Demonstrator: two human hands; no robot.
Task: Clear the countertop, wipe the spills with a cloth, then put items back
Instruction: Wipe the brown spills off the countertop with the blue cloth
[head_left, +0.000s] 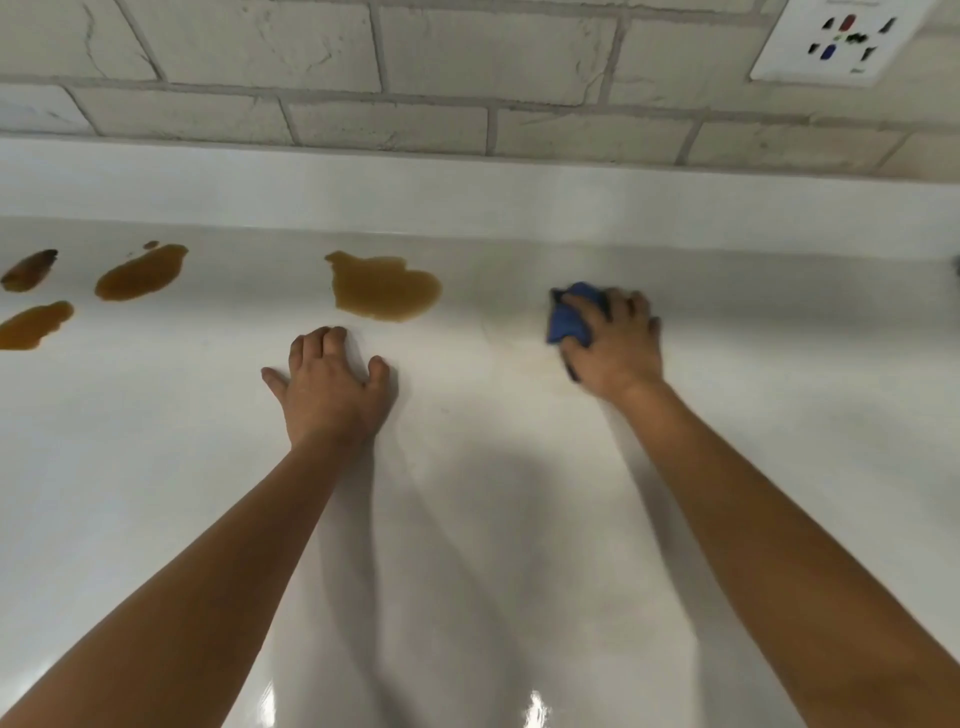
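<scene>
Blue cloth (569, 319), bunched under the grasping right hand (613, 340) at the desk's (519, 519) right, marks the wiping step; with the flat, relaxed left hand (332, 387) bracing, the next move probably calls for sweeping left onto the nearest brown spill (384, 286).

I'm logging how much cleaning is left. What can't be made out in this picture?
- Head view: most of the blue cloth lies under the right hand, as does the countertop there.
- The two brown spills at far left are cut by the frame edge.
- The wall socket is blurred.
</scene>
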